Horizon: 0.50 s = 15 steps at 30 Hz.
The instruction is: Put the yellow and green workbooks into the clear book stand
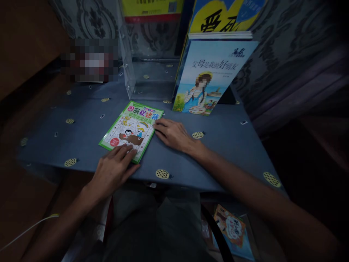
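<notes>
Blue-grey cloth printed with yellow pineapples covers the bench, the largest thing here. Toward its far side rises a clear plastic stand. At the right of that stand, a light-blue book is upright and tilted back, with a yellow-and-blue cover showing behind and above it. The smaller green book lies flat and shut near the middle of the bench, nearer than the stand and left of the light-blue book. As far as I can judge, it is set down and apart from the upright ones, while opening or shelving it remains undone.

The left hand rests on its near edge, fingers laid lightly over the cover and thumb apart, clamped on nothing. The right hand has bent fingers meeting the right edge; whether they pinch it, I cannot tell.

Counted: one bench, one clear stand, one green book between two hands. Upright at the right, at least two covers show; page edges between them suggest more, too tightly packed to number. One further yellow cover shows at the far side. Below the bench at the right lies one orange cover, and at the left runs one white cable.
</notes>
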{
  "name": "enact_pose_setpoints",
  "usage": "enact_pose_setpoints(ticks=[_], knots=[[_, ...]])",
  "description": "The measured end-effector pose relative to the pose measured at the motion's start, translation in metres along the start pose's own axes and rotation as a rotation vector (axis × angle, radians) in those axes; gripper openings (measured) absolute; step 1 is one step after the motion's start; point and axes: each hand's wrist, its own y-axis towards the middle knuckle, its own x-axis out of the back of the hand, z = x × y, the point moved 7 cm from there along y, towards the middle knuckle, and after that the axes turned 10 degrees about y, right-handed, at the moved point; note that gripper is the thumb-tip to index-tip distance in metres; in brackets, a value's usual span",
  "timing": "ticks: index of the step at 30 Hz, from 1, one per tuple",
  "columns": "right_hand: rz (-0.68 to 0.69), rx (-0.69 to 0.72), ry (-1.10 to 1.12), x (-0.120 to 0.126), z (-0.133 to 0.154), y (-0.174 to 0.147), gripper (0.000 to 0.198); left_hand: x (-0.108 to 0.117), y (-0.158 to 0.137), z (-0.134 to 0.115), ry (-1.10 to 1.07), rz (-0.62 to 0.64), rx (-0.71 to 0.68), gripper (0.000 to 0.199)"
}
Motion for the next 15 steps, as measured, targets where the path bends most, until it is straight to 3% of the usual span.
enact_pose_setpoints(ticks=[6,15], knots=[[0.027,0.218,0.269,-0.009,0.04,-0.007,0.026,0.007,-0.001,0.008,-0.162,-0.075,0.048,0.029],[0.041,0.248,0.412,-0.01,0.042,-0.009,0.024,0.01,0.007,0.019,-0.36,0.029,0.228,0.029]])
